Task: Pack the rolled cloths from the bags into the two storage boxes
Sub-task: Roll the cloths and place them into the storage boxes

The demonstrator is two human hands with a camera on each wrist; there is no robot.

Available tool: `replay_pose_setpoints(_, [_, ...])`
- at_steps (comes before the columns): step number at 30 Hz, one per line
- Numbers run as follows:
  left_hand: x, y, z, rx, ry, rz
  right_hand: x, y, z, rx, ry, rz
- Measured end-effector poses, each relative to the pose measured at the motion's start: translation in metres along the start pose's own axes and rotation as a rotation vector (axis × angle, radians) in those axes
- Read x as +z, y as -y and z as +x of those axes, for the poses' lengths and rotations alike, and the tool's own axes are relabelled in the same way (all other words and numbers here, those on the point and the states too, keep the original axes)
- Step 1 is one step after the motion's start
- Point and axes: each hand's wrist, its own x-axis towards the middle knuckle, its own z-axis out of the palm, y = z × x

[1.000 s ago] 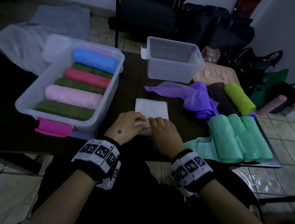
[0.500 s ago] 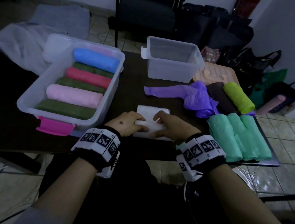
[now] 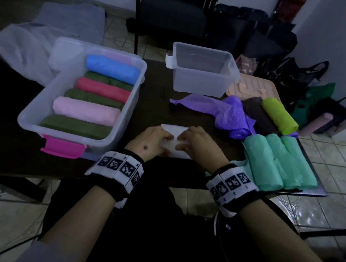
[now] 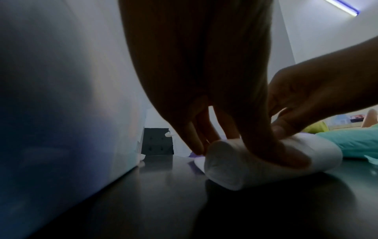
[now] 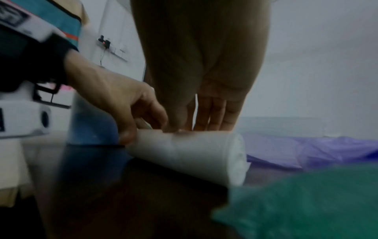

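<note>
1. A white cloth, partly rolled into a thick soft cylinder [image 3: 176,148], is lying on the dark table [image 3: 5,133] near its front edge, with a flat unrolled flap reaching toward the far edge.
2. The left hand [image 3: 150,142] is resting on the roll's left part – its fingers [image 4: 192,139] are curling down over the far side and its thumb is pressing the near side.
3. The right hand [image 3: 198,145] is sitting on the roll's right part, its fingers [image 5: 212,113] lying close together and nearly straight over the top, thumb pressing the roll.
4. Just left of the roll, a large clear plastic storage box with a pink latch [image 3: 28,121] is holding a row of rolled cloths – dark green [image 3: 75,125], pale pink [image 3: 86,111], dark green, red [image 3: 103,90], dark green and blue [image 3: 112,70], front to back.
5. Toward the far edge, a smaller clear plastic storage box [image 3: 199,84] is standing with nothing visible inside.
6. Toward the right edge, a crumpled purple plastic bag [image 3: 224,110] is lying beside a dark brown roll [image 3: 258,114] and a lime-green roll [image 3: 279,115].
7. At the front right corner, three mint-green rolls [image 3: 280,162] are lying side by side, touching.
8. A peach-coloured lid [image 3: 250,89] is lying behind the rolls, by the smaller box.
</note>
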Motion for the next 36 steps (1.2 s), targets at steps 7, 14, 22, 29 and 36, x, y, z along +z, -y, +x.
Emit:
replay_pose_setpoints(7, [0.003,0.004,0.002,0.007,0.002,-0.077,0.014,0.003,-0.014,-0.039,-0.001,-0.135])
replay_pose_setpoints(14, [0.001,0.003,0.001,0.077,-0.104,-0.072,-0.022,0.000,0.006,0.031,0.271,0.026])
replay_pose_setpoints(22, [-0.005,0.001,-0.002,0.063,-0.040,-0.089,-0.017,-0.002,0.026,0.122,0.335,-0.083])
replay_pose_setpoints(29, [-0.005,-0.002,-0.004,0.043,-0.039,-0.078,-0.016,-0.002,0.018,0.120,0.324,-0.101])
replay_pose_setpoints(36, [0.000,-0.001,-0.010,0.061,-0.119,-0.103,-0.002,0.000,-0.008,0.041,0.226,0.068])
